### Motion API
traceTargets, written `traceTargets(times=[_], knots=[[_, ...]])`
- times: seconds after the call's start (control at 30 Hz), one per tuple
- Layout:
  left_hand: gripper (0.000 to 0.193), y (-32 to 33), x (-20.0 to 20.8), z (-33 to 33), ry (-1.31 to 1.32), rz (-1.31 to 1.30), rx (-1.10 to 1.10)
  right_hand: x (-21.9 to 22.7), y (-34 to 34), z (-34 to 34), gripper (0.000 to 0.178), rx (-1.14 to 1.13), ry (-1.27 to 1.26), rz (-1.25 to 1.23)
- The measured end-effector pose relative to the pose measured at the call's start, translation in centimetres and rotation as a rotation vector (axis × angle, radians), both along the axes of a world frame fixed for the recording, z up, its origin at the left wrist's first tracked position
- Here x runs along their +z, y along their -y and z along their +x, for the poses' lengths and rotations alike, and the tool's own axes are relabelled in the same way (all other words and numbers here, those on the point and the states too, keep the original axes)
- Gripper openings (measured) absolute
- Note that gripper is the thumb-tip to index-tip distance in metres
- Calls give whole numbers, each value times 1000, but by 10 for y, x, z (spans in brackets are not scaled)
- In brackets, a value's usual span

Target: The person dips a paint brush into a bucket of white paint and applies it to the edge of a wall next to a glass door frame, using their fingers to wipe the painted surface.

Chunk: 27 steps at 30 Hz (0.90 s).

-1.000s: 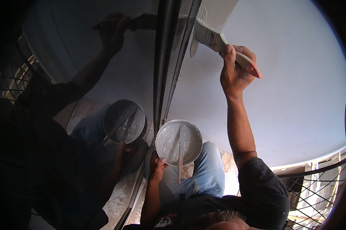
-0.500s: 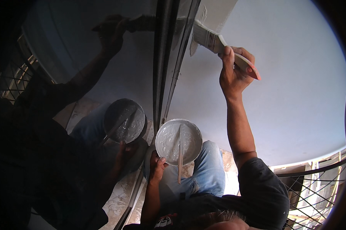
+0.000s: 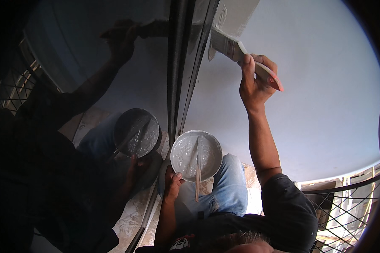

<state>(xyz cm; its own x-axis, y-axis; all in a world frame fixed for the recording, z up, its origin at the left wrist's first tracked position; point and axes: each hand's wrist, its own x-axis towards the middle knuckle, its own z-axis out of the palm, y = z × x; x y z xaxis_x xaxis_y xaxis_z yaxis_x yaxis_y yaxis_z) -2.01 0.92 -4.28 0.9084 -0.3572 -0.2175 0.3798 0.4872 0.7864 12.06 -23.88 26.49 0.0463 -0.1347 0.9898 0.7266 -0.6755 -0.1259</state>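
Observation:
My right hand (image 3: 258, 82) is closed round the handle of a wide paintbrush (image 3: 228, 45), whose red handle tip points down to the right. The pale-coated bristles press on the wall (image 3: 299, 84) right beside a dark frame edge (image 3: 200, 55). Wet greyish paint (image 3: 240, 14) covers a patch of wall above the brush. Low in front of me, my left hand (image 3: 172, 182) grips the rim of a round bucket (image 3: 218, 147) holding thick grey paint (image 3: 185, 154). A wooden stir stick (image 3: 198, 173) leans in the bucket and sticks out over its near rim.
A dark glossy glass panel (image 3: 80, 55) rises on the left and mirrors my arms and the bucket. My jeans-clad leg (image 3: 231, 181) is under the bucket, above a stained floor (image 3: 133, 211). A metal grille (image 3: 346, 211) stands at the lower right.
My right hand and the paintbrush have shifted slightly down and left along the frame edge. The left hand and the bucket have stayed in place.

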Motion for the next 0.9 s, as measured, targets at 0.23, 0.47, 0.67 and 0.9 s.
traceTargets(times=[0.23,0.47,0.67,0.9], knots=[[78,0,-5,0,-10,27,12,-7,2,3,14,-11,13,0],[77,0,-6,-1,-1,32,9,-8,1,0,13,-6,10,-12],[77,1,1,-2,3,21,26,-11,1,0,16,-60,19,-21],[75,1,-7,-1,-4,18,28,-14,0,-2,17,-49,-5,-17]])
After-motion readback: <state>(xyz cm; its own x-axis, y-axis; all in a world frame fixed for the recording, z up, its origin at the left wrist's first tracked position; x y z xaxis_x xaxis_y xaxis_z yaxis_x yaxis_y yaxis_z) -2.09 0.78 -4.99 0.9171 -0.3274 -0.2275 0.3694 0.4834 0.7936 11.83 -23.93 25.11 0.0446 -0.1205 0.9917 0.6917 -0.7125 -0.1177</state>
